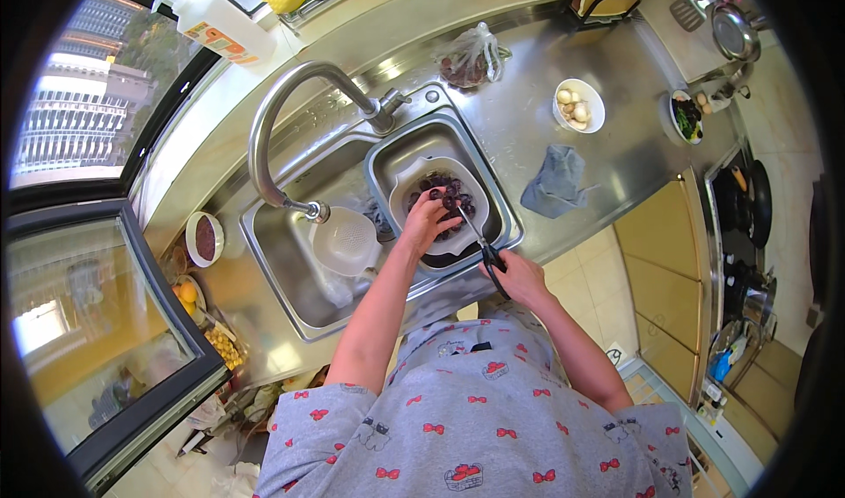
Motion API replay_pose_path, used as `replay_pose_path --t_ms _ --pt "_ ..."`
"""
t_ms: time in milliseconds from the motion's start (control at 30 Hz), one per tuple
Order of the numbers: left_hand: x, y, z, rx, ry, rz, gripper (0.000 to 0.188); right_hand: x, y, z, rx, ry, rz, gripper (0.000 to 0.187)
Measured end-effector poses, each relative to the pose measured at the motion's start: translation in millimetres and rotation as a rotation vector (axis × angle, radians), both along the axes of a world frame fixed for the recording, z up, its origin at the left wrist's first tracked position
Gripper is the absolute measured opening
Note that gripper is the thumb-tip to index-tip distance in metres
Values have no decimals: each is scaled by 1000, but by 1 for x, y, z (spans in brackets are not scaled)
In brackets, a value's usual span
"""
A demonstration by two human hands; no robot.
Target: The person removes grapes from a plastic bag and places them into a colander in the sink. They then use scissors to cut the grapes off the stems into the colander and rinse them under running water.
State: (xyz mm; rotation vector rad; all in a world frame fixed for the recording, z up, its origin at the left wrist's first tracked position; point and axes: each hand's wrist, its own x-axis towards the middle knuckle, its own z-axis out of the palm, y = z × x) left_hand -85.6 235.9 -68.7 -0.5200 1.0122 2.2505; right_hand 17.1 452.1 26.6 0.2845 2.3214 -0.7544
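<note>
My left hand reaches over a white bowl of dark purple grapes, its fingers closed around a grape at the near side of the pile. The bowl stands inside the right sink basin. My right hand grips a pair of scissors by the black handles. The metal blades point up and left, and their tips meet the grapes beside my left fingertips. Whether the blades are parted is too small to tell.
A white colander lies in the left basin below the curved faucet. On the counter right of the sink are a grey-blue cloth, a bowl of garlic and a plastic bag. An open window frame juts in at left.
</note>
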Motion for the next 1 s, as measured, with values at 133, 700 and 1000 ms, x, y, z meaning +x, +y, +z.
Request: replay_pose_path --t_ms 133,700,1000 --pt "5 -6 8 54 -17 28 25 -9 -13 16 -13 -54 34 64" --pt "23 -4 4 -262 146 -95 30 1 -23 -33 -568 -301 -311 67" --pt "35 -7 -4 -214 32 -12 27 6 -30 -48 -275 -209 -97 68"
